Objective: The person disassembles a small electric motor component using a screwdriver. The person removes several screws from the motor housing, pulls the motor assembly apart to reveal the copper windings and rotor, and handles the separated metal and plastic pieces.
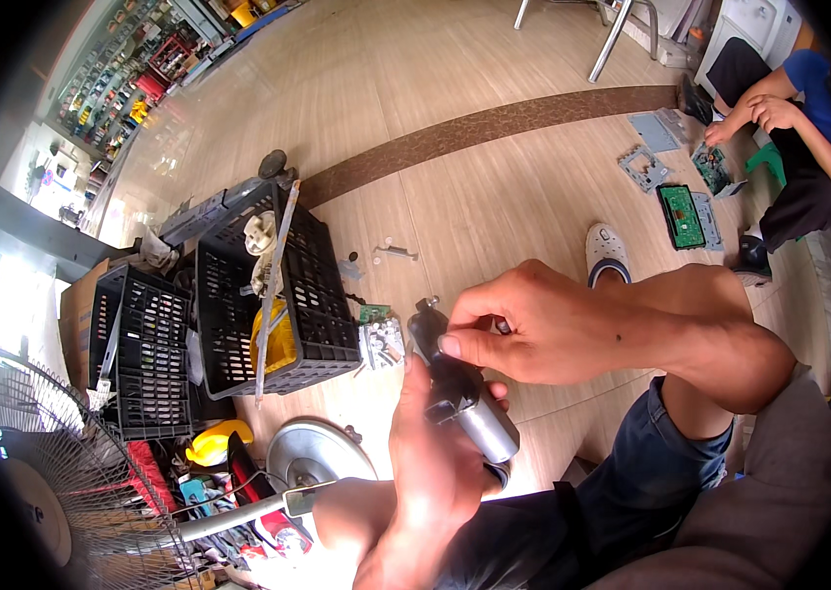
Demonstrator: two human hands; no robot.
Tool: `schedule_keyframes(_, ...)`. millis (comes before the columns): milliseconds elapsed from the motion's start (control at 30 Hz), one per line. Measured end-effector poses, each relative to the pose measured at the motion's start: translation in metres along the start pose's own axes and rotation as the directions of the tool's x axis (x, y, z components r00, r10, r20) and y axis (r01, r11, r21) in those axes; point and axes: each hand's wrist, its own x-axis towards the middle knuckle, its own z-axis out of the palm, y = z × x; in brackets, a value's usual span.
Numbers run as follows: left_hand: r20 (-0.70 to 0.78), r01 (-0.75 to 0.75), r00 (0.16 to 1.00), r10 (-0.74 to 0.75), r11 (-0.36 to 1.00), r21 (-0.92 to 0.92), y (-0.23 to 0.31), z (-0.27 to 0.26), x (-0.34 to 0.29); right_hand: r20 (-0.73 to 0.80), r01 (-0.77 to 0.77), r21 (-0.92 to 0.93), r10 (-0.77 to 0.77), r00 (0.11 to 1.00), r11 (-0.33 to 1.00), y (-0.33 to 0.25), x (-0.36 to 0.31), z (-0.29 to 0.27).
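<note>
In left hand (435,442): black-and-silver motor-like part (486,429), held above the lap, roughly mid-view. Grip curled around the body, thumb up along the near left side, fingers behind, a fingertip just visible past the right edge. Black housing uppermost, bare silver cylinder low, tilted down to the right.

At upper end of same part: right hand (538,329), come in from the right, fingers bent, thumb and forefinger nearly together against the black housing. Small dark metallic bit near the fingers; impossible to tell whether pinched there or part of the housing.

Just left of the work, on tiled floor (494,211): clear bag of small hardware (382,344), scrap of green circuit board (374,314) beside it. Farther up, a few loose metal bits (396,253).

To the left: large black crate (325,310) with white fittings (260,234) and a yellow item (280,339) inside; second black crate (145,359) beyond. Below these, round grey metal disc (312,447); at lower left, wire-guarded fan (52,492).

Upper right: seated co-worker (828,118), hands near an opened electronic unit (715,169). Close by on the floor, green circuit board (681,216) and grey metal plate (653,132).
</note>
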Motion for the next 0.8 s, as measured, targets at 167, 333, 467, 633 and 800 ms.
schedule_keyframes(167,-0.008,-0.003,1.0,0.003,1.0,0.0,0.0009,0.001,-0.0003,-0.039,0.039,0.065,-0.037,0.999,0.997,-0.001,-0.0014,0.0035)
schedule_keyframes(333,-0.035,-0.003,0.999,0.003,1.0,0.004,0.0003,-0.0005,0.0,-0.019,0.045,0.035,-0.044,0.999,0.998,0.002,0.0001,0.0014)
schedule_keyframes(467,-0.078,0.008,0.997,-0.005,0.999,0.036,0.0023,0.0063,-0.0015,-0.017,0.052,0.038,-0.051,0.999,0.998,0.0018,-0.0002,0.0028)
schedule_keyframes(633,-0.039,0.016,0.999,-0.016,1.0,-0.005,0.0015,-0.0002,-0.0006,-0.029,0.057,0.089,-0.055,0.998,0.994,-0.0006,-0.0007,0.0033)
schedule_keyframes(800,-0.08,-0.005,0.997,0.009,0.999,0.047,0.0011,0.0077,-0.002,0.012,0.035,0.004,-0.035,0.999,0.999,0.0018,0.0008,0.0004)
